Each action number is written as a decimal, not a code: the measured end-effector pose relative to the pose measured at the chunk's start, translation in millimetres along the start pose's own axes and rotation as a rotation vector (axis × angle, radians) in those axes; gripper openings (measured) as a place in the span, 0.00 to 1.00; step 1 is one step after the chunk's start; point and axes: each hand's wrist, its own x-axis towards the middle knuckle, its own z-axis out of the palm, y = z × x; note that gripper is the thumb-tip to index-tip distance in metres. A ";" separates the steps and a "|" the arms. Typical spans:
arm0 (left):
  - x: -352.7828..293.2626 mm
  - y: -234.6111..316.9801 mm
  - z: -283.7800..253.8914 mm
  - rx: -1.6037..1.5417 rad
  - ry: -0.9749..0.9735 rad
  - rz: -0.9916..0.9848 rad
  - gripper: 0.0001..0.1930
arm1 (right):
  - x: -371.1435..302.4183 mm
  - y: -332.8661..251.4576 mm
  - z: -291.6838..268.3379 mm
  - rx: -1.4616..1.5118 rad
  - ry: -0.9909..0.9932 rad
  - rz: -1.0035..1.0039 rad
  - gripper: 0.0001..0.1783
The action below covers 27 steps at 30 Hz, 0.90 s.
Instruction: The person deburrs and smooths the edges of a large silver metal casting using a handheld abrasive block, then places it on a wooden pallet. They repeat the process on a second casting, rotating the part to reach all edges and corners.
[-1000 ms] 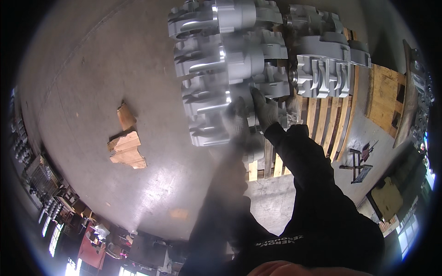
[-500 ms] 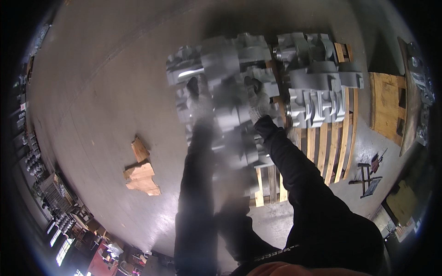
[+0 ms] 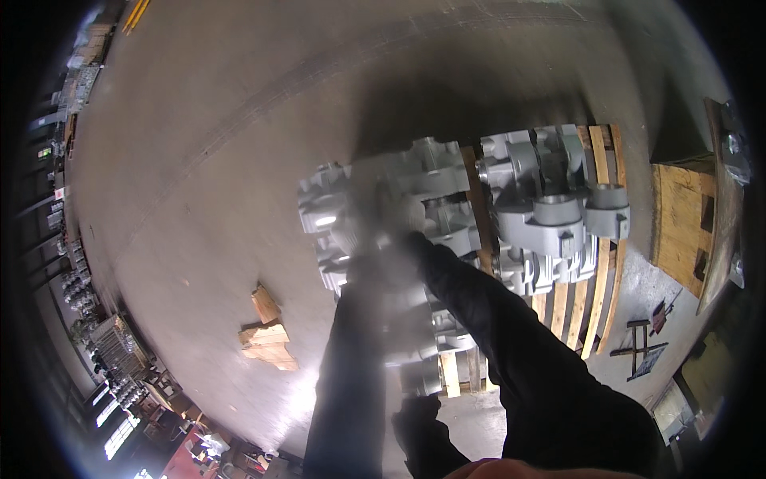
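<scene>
Both hands wear pale work gloves and reach into a stack of grey metal castings [image 3: 447, 172]. My left hand [image 3: 345, 236] lies against the castings on the stack's left side. My right hand [image 3: 409, 214] is close beside it, over the middle of the stack. A blurred patch covers much of both hands, so their fingers and any grip are hidden. More grey castings [image 3: 542, 223] sit just to the right, with rounded bores and ribbed parts. Below my hands, another grey casting [image 3: 411, 319] is partly smeared.
The castings rest on a slatted wooden pallet [image 3: 590, 311]. Broken wood pieces [image 3: 270, 343] lie on the concrete floor [image 3: 183, 215] at left. At right stand a wooden crate [image 3: 682, 223] and a small dark stand [image 3: 637, 351]. Shelving with parts [image 3: 120, 347] lines the far left.
The castings and pallet now appear lower in the picture as the view has shifted. My hands have come closer together, the right one moving left. The thumbs that showed before are now blurred.
</scene>
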 end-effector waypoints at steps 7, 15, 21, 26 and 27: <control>7.7 23.5 -40.6 -0.062 -0.165 0.265 0.12 | -1.2 -3.4 10.3 -0.072 0.221 -0.205 0.20; 0.3 -23.9 -10.1 -0.091 -0.180 0.271 0.08 | -3.6 -1.0 0.1 0.597 0.007 0.523 0.33; -9.7 -26.7 -21.4 -0.094 -0.216 0.244 0.13 | 3.1 -2.8 -8.3 0.617 -0.041 0.550 0.36; -4.6 -21.9 -28.6 -0.107 -0.230 0.198 0.17 | 1.5 -5.5 -8.6 0.619 0.093 0.450 0.36; -2.9 -20.3 -27.4 -0.123 -0.227 0.176 0.18 | 0.1 -5.8 -8.1 0.650 0.133 0.385 0.37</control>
